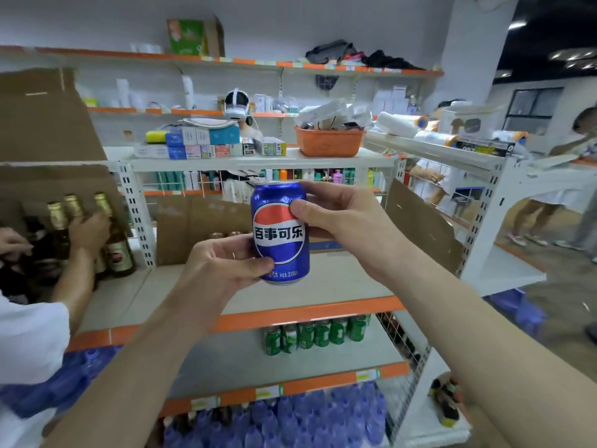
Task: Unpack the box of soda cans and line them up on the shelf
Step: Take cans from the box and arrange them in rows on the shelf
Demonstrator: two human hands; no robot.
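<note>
Hands grip one upright blue can (280,232): left hand (223,265) low, right hand (339,218) high, above bare shelf (339,282) before box (200,227).

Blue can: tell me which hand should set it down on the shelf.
Probably the left hand: it grips the blue can low, near its base, above bare shelf. The right hand only pinches the upper part and could let go first.

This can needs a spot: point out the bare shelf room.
Bare shelf board lies in front of the open box, below the can held by both hands, left and right. The left end is crowded with beer bottles and another person's hand.
</note>
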